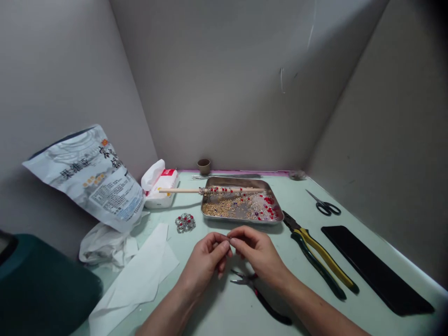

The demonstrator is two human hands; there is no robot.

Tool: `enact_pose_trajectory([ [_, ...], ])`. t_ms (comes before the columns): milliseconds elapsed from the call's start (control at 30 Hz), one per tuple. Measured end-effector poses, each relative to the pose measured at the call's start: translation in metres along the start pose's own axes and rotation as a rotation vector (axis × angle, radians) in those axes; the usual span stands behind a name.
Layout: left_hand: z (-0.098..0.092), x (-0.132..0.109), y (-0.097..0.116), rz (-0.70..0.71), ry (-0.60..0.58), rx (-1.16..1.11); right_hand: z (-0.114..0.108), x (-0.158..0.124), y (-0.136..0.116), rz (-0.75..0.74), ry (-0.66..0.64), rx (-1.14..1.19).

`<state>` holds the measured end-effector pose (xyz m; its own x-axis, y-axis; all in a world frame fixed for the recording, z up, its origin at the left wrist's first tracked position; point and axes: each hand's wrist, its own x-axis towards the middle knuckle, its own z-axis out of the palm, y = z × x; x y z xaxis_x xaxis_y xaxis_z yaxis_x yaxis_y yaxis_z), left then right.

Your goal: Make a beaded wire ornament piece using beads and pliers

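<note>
My left hand (206,259) and my right hand (257,249) meet in front of me over the pale green table (217,303). Both are pinched together at the fingertips on a tiny piece that is too small to name. Just beyond them stands a metal tray (210,211) filled with small gold, red and purple beads. A wooden stick (182,190) threaded with red beads lies across the tray's far rim. A small beaded wire flower (185,222) lies to the left of the tray. Small red-handled pliers (261,296) lie under my right wrist.
Large yellow-and-green pliers (320,256) lie right of the tray, then black scissors (325,206) and a long black slab (374,268). At left are a printed plastic bag (94,179), a wipes pack (159,184), white paper sheets (140,275) and a dark green object (42,289). A small cup (203,165) stands by the grey back wall.
</note>
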<state>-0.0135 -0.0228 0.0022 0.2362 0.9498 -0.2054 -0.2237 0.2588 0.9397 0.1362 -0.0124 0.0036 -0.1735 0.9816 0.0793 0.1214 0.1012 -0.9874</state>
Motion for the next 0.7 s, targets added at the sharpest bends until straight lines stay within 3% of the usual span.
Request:
enact_pose_trajectory([
  [167,-0.001,0.001,0.001,-0.002,-0.038,0.092,-0.006,0.0,-0.004,0.091,0.036,0.183],
  [367,0.003,0.001,0.0,-0.012,-0.05,0.065,-0.004,-0.004,0.001,0.166,-0.033,0.288],
  [700,-0.002,-0.003,-0.002,-0.181,-0.198,-0.073,-0.012,0.0,0.006,0.189,-0.006,0.421],
])
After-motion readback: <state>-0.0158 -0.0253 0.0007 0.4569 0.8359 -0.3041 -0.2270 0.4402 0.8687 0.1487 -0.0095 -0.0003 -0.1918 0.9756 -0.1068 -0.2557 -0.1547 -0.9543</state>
